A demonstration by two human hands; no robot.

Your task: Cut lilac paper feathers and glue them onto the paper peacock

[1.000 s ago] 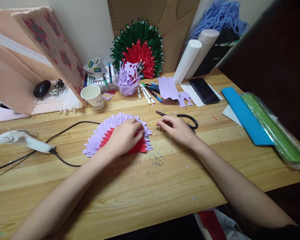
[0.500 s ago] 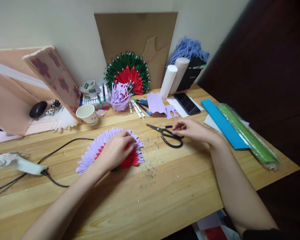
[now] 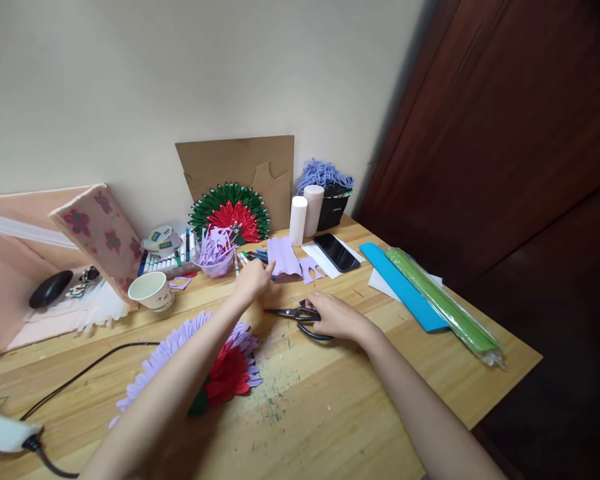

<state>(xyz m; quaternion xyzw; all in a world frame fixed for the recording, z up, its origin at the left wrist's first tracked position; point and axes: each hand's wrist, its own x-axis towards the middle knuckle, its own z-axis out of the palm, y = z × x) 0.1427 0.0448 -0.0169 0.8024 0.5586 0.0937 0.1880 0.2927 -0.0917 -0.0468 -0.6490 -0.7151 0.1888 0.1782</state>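
Note:
My left hand (image 3: 253,279) stretches forward, and its fingers pinch the near edge of a lilac paper sheet (image 3: 281,257) lying on the wooden table (image 3: 360,393). My right hand (image 3: 331,315) rests on the handles of the black scissors (image 3: 294,313), fingers curled over them. The lilac and red paper flower (image 3: 230,373) lies flat under my left forearm, partly hidden by it.
A paper cup (image 3: 153,291), a bowl of lilac strips (image 3: 213,257), markers (image 3: 167,257), a green and red rosette (image 3: 230,215), two white rolls (image 3: 305,210), a phone (image 3: 336,251), blue (image 3: 403,288) and green (image 3: 443,303) paper rolls, a glue gun (image 3: 3,430) with cable.
My left hand left the paper flower and reached forward to the lilac sheet. My right hand settled onto the scissors' handles. The view tilted up and away from the table.

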